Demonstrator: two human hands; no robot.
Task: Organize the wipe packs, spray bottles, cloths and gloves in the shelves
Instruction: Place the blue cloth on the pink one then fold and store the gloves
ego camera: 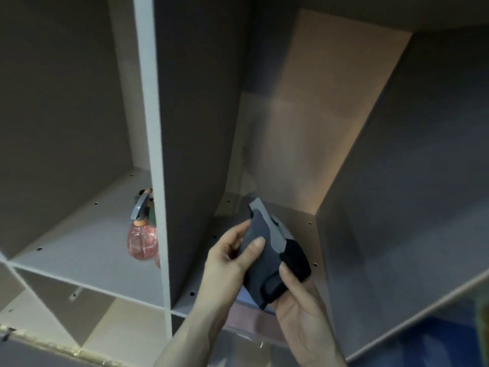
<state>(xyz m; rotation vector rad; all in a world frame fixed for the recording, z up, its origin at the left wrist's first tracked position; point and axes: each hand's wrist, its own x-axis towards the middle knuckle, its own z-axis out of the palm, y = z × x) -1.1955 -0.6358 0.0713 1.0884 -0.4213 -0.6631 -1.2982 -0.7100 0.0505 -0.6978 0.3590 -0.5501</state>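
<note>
A folded grey and black pair of gloves (272, 250) is held over the floor of the middle shelf compartment (304, 223). My left hand (230, 263) grips its left side, thumb on top. My right hand (299, 308) holds it from below and on the right, thumb pressing on the black part. A pink spray bottle (141, 241) with a grey trigger head stands in the left compartment, partly hidden by the upright divider (156, 160).
The shelf unit has tall grey-beige compartments with peg holes in the floors. Lower cubbies (87, 308) show at bottom left. A blue surface (428, 348) lies at bottom right, below the right shelf edge.
</note>
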